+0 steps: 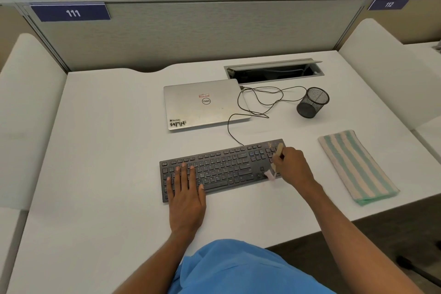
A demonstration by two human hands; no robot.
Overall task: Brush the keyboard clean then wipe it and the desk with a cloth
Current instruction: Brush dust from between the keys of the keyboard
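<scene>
A black keyboard [224, 167] lies across the middle of the white desk [107, 141]. My left hand [185, 194] rests flat on the keyboard's left end, fingers spread on the keys. My right hand [292, 166] is closed around a small wooden-handled brush [276, 157] at the keyboard's right end, over the number pad. Pale pinkish bristles show below the hand, touching the keys. A folded cloth [358, 166] with teal and cream stripes lies on the desk to the right of the keyboard, untouched.
A shut silver laptop [205, 106] sits behind the keyboard, with a black cable [257, 100] looping to its right. A black mesh pen cup [312, 102] lies tipped near an open cable hatch [273, 70]. Partition walls enclose the desk on three sides.
</scene>
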